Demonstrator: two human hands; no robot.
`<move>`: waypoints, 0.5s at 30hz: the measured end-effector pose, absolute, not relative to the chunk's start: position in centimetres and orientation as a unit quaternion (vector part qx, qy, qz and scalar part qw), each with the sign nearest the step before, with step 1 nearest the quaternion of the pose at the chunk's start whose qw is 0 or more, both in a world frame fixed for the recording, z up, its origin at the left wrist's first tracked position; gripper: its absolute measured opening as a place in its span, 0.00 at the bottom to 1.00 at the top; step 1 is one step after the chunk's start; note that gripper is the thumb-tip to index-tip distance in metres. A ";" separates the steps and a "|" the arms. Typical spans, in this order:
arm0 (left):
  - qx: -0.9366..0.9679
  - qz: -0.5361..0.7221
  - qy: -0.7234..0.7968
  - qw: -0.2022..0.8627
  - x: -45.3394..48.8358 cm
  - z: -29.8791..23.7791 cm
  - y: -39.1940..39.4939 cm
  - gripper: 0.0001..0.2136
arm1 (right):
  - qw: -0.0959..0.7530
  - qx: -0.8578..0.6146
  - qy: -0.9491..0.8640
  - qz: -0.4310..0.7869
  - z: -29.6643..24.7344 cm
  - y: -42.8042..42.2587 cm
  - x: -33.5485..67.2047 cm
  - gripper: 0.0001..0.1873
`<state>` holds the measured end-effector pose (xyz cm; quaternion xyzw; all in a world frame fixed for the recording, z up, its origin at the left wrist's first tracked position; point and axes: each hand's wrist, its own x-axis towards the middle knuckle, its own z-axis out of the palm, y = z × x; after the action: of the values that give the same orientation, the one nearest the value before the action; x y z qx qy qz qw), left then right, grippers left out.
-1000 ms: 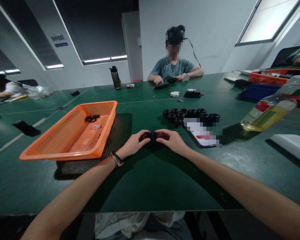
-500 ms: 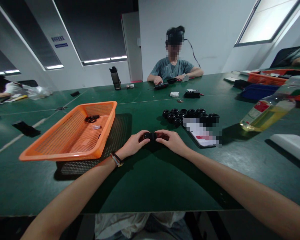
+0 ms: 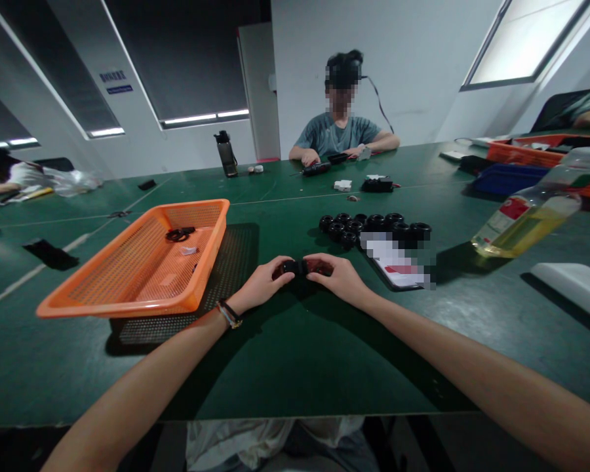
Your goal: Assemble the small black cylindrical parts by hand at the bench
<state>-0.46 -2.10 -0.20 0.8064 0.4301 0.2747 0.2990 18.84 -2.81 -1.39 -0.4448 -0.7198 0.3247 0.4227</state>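
Observation:
Between my two hands is a small black cylindrical part [image 3: 295, 267], held just above the green table [image 3: 295, 367]. My left hand [image 3: 267, 280] pinches its left end between thumb and fingers. From the other side, my right hand [image 3: 338, 276] grips the right end the same way. The fingers hide much of the part, so I cannot tell whether it is one piece or two. Several glossy black round parts [image 3: 347, 229] are clustered beyond my right hand, beside a phone [image 3: 396, 265] with a lit screen.
An orange perforated basket [image 3: 204, 275] with a black cable coil [image 3: 179, 234] stands left. A bottle of yellow liquid [image 3: 521, 219] and a white object [image 3: 577, 288] are right. Across the table sits a person [image 3: 341, 134] near a dark bottle [image 3: 226, 154] and a blue tray [image 3: 509, 178].
Hardly anything differs. Both hands stay on the black part in the same place, with at most a tiny shift of the right fingers.

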 end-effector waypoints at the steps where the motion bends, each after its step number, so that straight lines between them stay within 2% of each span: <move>1: 0.807 0.274 0.430 0.299 -0.5 -0.2 -2.1 0.14 | 0.423 -0.442 -0.721 0.327 -1.4 -2.8 18.8 0.16; 15: 0.806 0.270 0.433 0.299 -0.5 -0.3 -2.0 0.14 | 0.417 -0.441 -0.720 0.337 -1.4 -2.8 18.8 0.15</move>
<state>-0.48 -2.03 -0.26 0.8062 0.4329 0.2704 0.2993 18.85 -2.79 -1.39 -0.4411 -0.7200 0.3369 0.4165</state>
